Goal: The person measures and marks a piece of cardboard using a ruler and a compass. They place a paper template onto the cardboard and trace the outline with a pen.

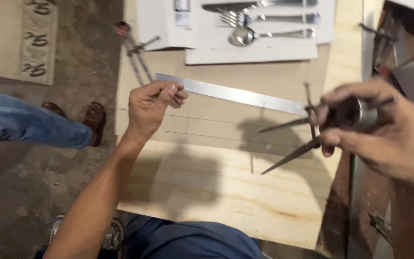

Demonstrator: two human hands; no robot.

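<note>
My left hand (153, 103) pinches the left end of a long steel ruler (235, 94) that lies slanted across a brown card sheet (202, 125) with two pencilled lines. My right hand (374, 127) holds a metal divider (303, 129) by its knurled top, its two pointed legs spread and hovering over the card's right side, tips pointing left and down. Both rest over a pale plywood board (226, 192).
A second compass-like tool (135, 48) lies at the board's upper left. White paper sheets with a printed knife, fork and spoon (259, 24) lie at the top. Another person's jeans leg and brown shoes (94, 117) stand at left on the concrete floor. Dark clutter fills the right edge.
</note>
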